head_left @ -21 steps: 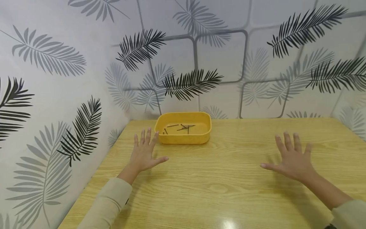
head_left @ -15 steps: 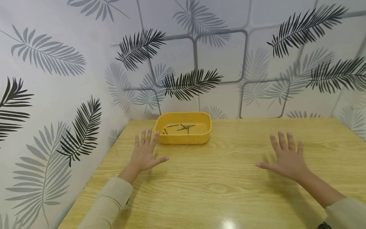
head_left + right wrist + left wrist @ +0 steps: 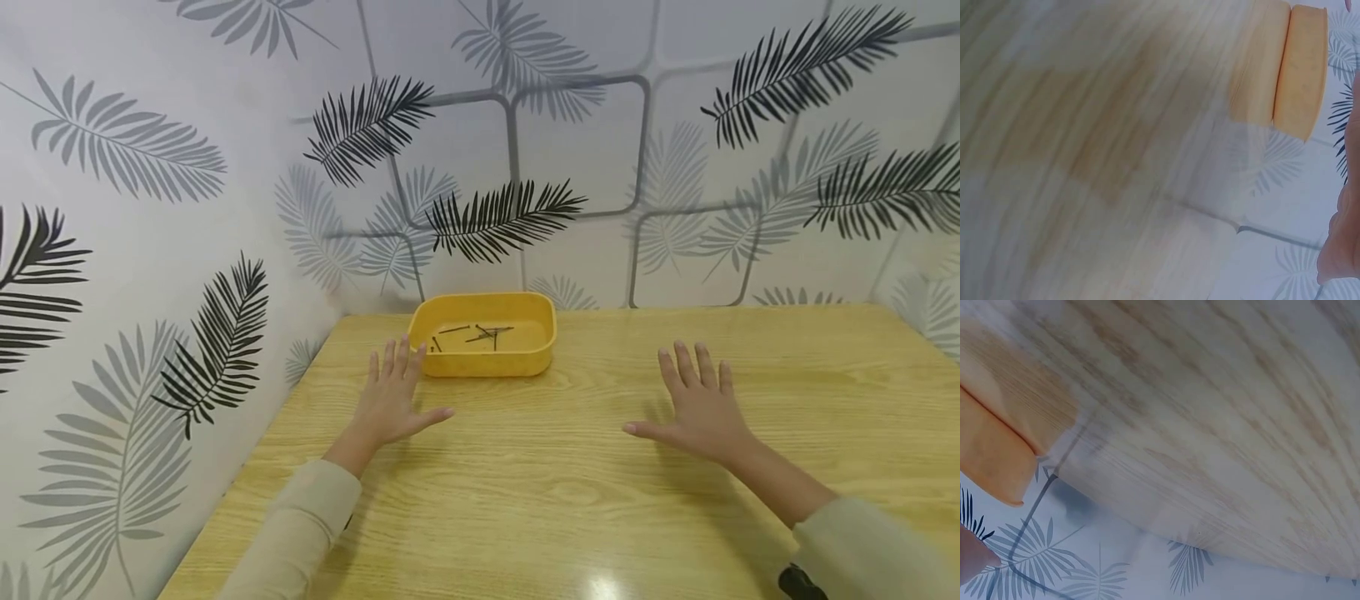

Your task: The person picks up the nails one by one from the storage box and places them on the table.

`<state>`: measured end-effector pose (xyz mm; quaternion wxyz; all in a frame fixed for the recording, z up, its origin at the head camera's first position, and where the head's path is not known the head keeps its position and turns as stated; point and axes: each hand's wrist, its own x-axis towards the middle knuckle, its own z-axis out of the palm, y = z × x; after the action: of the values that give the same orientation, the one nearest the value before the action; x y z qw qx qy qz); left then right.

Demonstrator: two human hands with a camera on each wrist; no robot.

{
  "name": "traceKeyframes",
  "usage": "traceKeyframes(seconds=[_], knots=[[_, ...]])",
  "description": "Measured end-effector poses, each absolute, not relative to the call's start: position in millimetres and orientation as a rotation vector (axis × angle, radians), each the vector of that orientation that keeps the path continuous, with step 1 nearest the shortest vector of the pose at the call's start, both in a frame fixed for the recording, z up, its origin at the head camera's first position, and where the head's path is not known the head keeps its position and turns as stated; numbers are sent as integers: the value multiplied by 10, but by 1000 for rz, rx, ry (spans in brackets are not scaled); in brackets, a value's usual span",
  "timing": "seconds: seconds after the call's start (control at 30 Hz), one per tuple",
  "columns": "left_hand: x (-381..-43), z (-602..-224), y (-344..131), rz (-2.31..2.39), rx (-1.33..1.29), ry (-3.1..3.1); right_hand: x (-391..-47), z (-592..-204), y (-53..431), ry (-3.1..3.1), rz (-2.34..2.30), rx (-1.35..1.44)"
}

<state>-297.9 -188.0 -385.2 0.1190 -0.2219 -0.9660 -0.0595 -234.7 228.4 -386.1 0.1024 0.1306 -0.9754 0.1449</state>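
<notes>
A yellow plastic tub (image 3: 483, 365) stands near the back edge of the table, with several dark nails or screws (image 3: 491, 333) lying loose in it. My left hand (image 3: 387, 406) is spread with straight fingers just in front of the tub's left end, its fingertips overlapping the rim in the head view. To the right, my right hand (image 3: 701, 412) is held over the table, fingers spread and thumb pointing left. Neither hand holds anything. The tub (image 3: 997, 450) shows at the left of the left wrist view, and the tub (image 3: 1300, 69) at the top right of the right wrist view.
The wood-grain table (image 3: 555, 492) reaches back to a wall (image 3: 585, 158) printed with dark and grey leaves. Another patterned wall (image 3: 135, 275) runs along the table's left side.
My right hand has moved left over the table, toward the middle. My left hand has shifted slightly to the right. Both keep their fingers spread, and the tub stays in place.
</notes>
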Motion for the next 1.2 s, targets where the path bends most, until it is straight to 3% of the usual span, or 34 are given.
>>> traceKeyframes(seconds=[1.2], knots=[[-3181, -3926, -1788, -168, -645, -2892, -2784, -3897, 1323, -2925, 547, 516]])
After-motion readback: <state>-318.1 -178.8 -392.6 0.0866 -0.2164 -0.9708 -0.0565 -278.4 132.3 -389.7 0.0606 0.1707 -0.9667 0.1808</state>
